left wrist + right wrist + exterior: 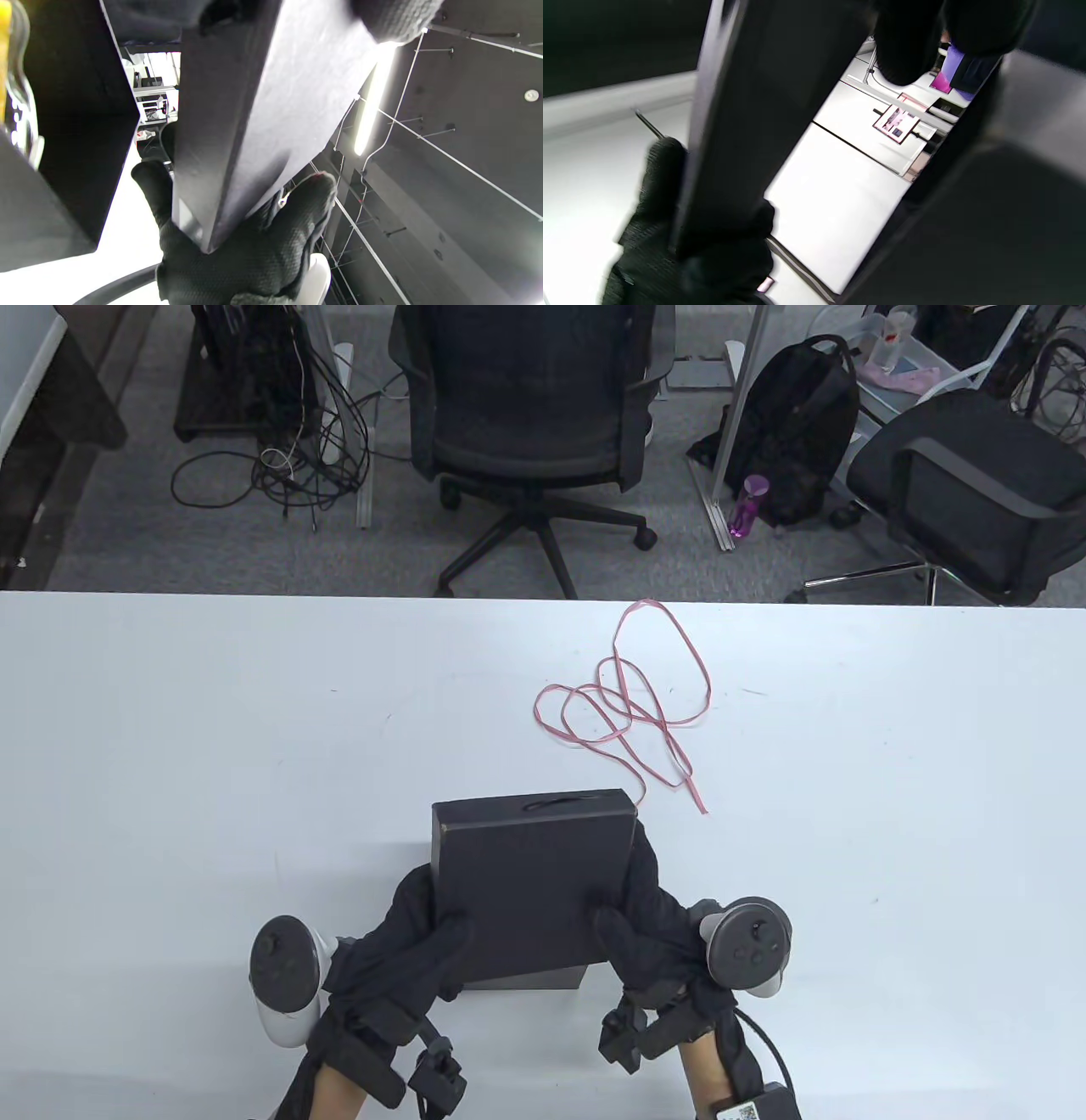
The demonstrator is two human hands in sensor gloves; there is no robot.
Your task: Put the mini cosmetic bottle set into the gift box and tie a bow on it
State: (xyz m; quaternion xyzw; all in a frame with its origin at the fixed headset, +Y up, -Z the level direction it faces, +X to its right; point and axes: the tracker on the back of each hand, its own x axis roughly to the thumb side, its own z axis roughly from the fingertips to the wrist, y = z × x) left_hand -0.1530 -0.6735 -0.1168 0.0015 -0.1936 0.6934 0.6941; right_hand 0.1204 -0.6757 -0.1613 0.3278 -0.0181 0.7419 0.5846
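Note:
A black gift box lid (530,869) is held tilted just above the black box base (534,980) near the table's front edge. My left hand (424,929) grips the lid's left side, thumb on top. My right hand (632,920) grips its right side the same way. In the left wrist view the lid (254,106) hangs beside the base's wall (76,127), and a clear bottle with a yellow part (17,106) shows inside at the far left. In the right wrist view the lid (746,106) stands apart from the base (988,212). A thin pink ribbon (628,704) lies looped beyond the box.
The white table (212,746) stretches left and right of the box. Past its far edge stand two office chairs (530,407), a black backpack (797,424) and floor cables (280,458).

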